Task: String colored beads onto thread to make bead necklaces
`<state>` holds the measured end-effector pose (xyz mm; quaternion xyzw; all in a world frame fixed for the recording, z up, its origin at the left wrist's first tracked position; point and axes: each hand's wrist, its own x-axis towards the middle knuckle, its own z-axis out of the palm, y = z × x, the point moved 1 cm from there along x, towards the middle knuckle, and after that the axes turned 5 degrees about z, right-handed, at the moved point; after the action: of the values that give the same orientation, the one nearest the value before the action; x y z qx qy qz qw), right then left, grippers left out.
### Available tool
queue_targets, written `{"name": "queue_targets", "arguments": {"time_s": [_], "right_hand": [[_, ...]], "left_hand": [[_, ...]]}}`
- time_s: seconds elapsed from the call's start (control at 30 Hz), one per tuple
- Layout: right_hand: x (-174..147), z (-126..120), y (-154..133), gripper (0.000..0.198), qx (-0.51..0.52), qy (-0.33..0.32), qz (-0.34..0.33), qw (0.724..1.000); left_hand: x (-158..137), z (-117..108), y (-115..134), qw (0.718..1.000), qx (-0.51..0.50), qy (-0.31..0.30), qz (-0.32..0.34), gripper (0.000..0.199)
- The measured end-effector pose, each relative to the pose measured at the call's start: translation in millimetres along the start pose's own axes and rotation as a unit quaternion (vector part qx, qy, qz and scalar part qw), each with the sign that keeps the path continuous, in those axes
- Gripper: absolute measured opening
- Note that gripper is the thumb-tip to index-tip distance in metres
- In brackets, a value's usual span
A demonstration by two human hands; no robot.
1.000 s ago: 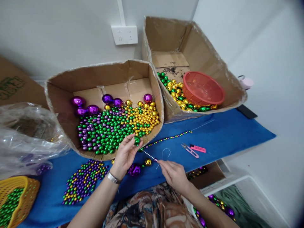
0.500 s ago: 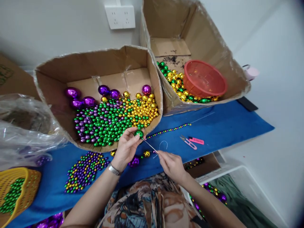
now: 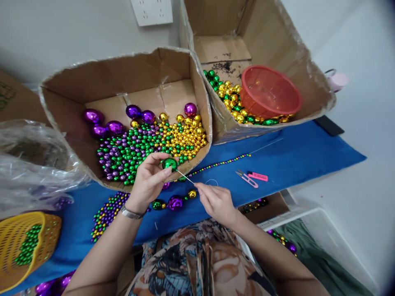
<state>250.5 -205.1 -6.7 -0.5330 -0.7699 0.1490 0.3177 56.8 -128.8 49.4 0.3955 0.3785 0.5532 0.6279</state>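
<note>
At far left, a brown carton (image 3: 23,102) bore green print (image 3: 6,95), unreadable at the picture's edge; below stood a yellow basket (image 3: 46,250) of small green beads (image 3: 29,246). Next, an open cardboard box (image 3: 123,76) held purple, green and gold beads (image 3: 145,144). Before it, the left hand (image 3: 148,179) pinched a large green bead (image 3: 169,164). A thin needle (image 3: 186,177) ran from its right side to the right hand (image 3: 217,203), whose thumb and fingertips gripped it. Farther right, on blue cloth (image 3: 321,154), lay pink snips (image 3: 248,179) and a pink object (image 3: 259,176) whose dark lettering was too small to read.
</note>
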Motion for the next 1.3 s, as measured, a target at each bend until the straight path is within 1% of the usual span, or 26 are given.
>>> {"name": "queue_targets", "arguments": {"time_s": [0.13,0.3,0.43,0.47,0.6,0.67,0.73,0.8,0.9,0.93,1.03,1.1,1.2,1.3], "right_hand": [[2.4,3.1,-1.7,0.028,0.008,0.001,0.004,1.0],[-2.2,6.1,2.3,0.025,0.011,0.002,0.004,1.0],[-7.1,7.7,7.8,0.024,-0.003,0.004,0.008,1.0],[-8.2,7.9,9.1,0.024,0.005,0.005,0.007,1.0],[-12.2,8.8,13.8,0.024,0.041,0.002,0.009,0.999],[-13.6,9.4,16.3,0.025,0.035,0.003,0.005,0.999],[-14.4,9.7,18.5,0.026,0.023,0.004,-0.006,1.0],[-14.7,9.7,20.4,0.026,0.012,0.002,-0.009,1.0],[-15.2,9.9,22.7,0.026,0.001,-0.001,-0.011,1.0],[-15.4,10.2,23.5,0.026,-0.002,0.001,-0.013,1.0],[-16.4,11.8,25.7,0.026,-0.02,0.017,-0.023,0.999],[-16.8,13.0,26.6,0.026,-0.023,0.022,-0.024,0.999],[-16.3,13.8,25.5,0.026,0.001,0.02,-0.017,1.0],[-14.9,13.0,22.7,0.025,0.043,0.011,-0.015,0.999]], "left_hand": [[-3.0,1.1,-0.7,1.0,-0.026,0.004,0.002,0.03],[-8.5,1.1,-16.7,0.999,-0.045,0.024,-0.009,0.031],[-13.7,3.6,-30.3,0.996,-0.005,0.07,0.048,0.035],[-14.8,4.2,-32.6,0.996,-0.004,0.072,0.048,0.035],[-17.6,4.2,-37.7,0.997,-0.049,0.062,-0.013,0.033],[-18.4,2.8,-38.1,0.996,-0.053,0.063,-0.019,0.033],[-18.9,1.7,-38.8,0.997,-0.055,0.048,-0.027,0.034],[-19.4,0.6,-39.9,0.998,-0.041,0.038,-0.02,0.034],[-20.3,-0.9,-41.5,0.999,0.01,0.045,0.027,0.035],[-20.6,-1.2,-42.3,0.999,0.015,0.042,0.029,0.035],[-21.5,-2.3,-45.3,0.999,0.0,0.032,0.005,0.035],[-22.5,-3.3,-47.8,0.999,0.013,0.032,0.016,0.035],[-25.0,-4.2,-53.8,0.998,0.048,0.022,0.041,0.036],[-28.0,-3.2,-60.4,0.999,0.049,0.001,0.018,0.036]]}}
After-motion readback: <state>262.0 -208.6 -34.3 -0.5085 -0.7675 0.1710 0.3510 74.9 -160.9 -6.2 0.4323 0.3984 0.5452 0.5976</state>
